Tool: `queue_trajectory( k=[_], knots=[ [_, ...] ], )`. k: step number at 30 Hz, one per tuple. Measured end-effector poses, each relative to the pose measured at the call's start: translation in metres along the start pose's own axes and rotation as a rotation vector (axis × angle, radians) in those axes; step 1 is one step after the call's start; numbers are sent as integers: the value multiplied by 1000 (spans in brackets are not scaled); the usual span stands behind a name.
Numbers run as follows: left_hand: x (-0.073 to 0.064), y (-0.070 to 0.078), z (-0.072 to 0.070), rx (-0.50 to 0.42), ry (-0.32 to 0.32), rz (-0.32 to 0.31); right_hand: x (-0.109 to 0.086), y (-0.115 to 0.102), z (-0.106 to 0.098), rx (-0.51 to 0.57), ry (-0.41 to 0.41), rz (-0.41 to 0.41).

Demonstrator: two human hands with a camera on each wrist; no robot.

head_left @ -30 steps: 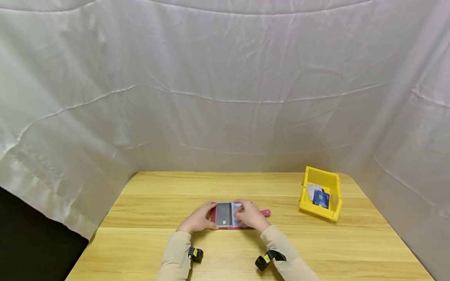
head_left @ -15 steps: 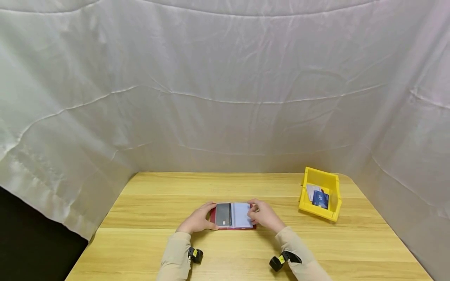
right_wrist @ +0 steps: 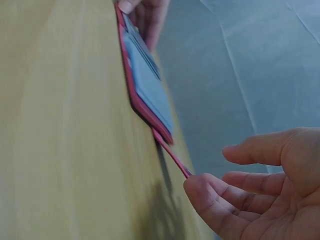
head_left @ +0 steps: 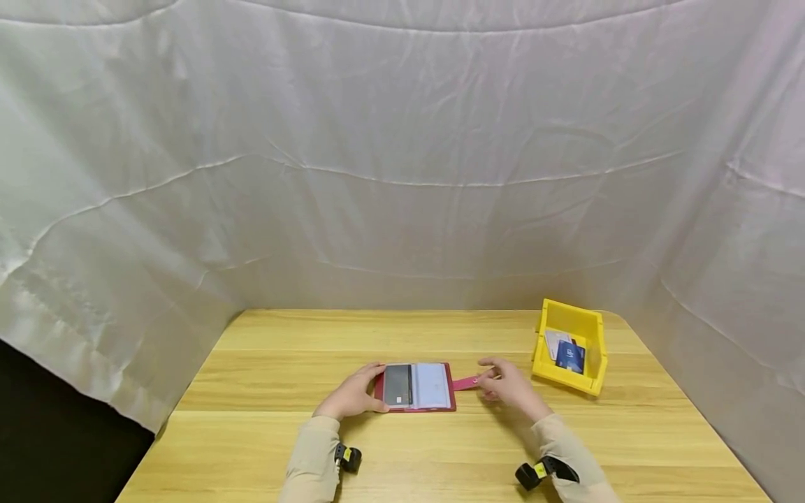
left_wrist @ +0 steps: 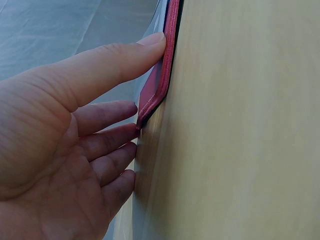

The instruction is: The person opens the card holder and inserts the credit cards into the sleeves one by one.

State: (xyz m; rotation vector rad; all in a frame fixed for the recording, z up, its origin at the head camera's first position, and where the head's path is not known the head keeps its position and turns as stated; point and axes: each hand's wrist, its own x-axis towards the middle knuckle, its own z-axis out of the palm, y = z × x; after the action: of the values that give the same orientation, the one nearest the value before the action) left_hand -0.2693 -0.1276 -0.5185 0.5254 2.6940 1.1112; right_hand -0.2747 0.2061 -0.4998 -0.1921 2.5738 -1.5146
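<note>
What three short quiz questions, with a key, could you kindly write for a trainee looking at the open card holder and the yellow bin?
1. Multiple choice: Which hand is nearer the free end of the pink strap? A, left; B, right.
2. True or false: In the head view, the yellow bin stands to the left of the card holder.
3. Fill in: In the head view, the card on the holder's left side is ____ in colour.

Key:
1. B, the right hand.
2. False; it stands to the right.
3. Grey.
</note>
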Motion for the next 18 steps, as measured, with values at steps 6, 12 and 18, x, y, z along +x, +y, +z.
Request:
queue_trajectory(
  k=[6, 12, 18],
  knots=[
    [-1, 0, 0, -5, 4, 0, -6, 3, -30, -77, 80, -4],
    [0, -1, -1, -10, 4, -5, -5, 4, -58, -94, 195, -31],
    [0, -2, -2, -7, 1, -2, 0, 5, -81, -56, 334, -42]
  ],
)
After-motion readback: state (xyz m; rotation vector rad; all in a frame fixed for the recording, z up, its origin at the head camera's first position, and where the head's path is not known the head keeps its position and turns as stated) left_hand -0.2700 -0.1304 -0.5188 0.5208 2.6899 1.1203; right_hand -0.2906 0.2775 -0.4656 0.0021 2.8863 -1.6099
